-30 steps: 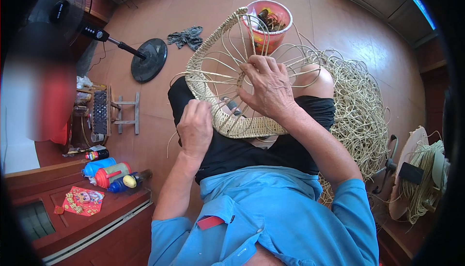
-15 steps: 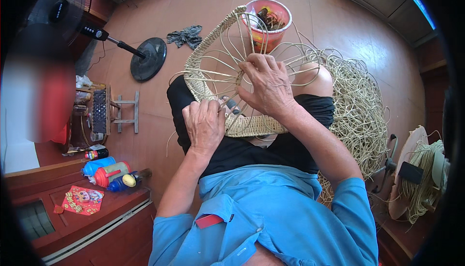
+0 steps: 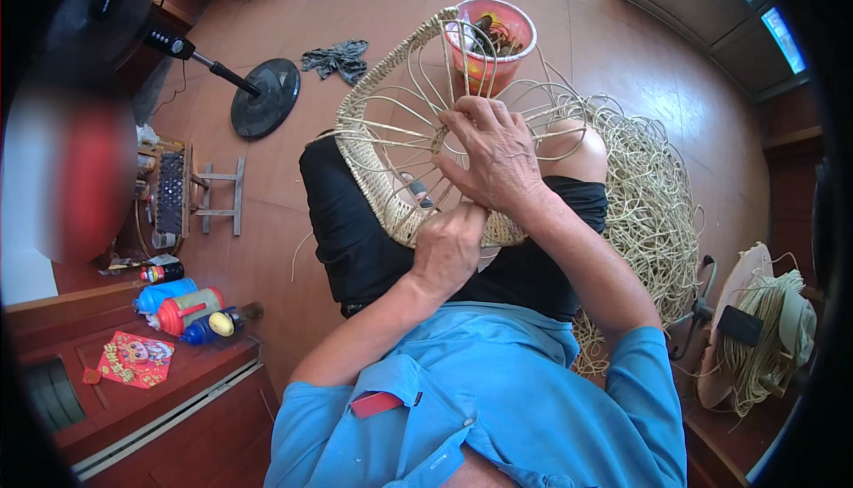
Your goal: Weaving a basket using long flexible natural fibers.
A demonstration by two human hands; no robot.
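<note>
Both hands, left [image 3: 449, 248], right [image 3: 498, 155], gripping half-woven rattan basket [image 3: 382, 146] on lap.

The scene is being viewed from one head-worn fisheye camera, looking steeply down, close above the lap and floor [image 3: 622, 52].

The half-woven basket [image 3: 391, 146] is pale straw yellow, its spokes the same tone as the tangled heap of cane [image 3: 649, 212] beside it. The bucket [image 3: 493, 39] is red-orange with a lighter rim. The shirt [image 3: 498, 408] is light blue with a red tab; the shorts [image 3: 364, 239] are black. The fan base [image 3: 265, 97] is black, the rag [image 3: 336, 58] dark grey, the floor [image 3: 267, 221] reddish brown. The packet [image 3: 133, 359] is red with bright cartoon print.
</note>
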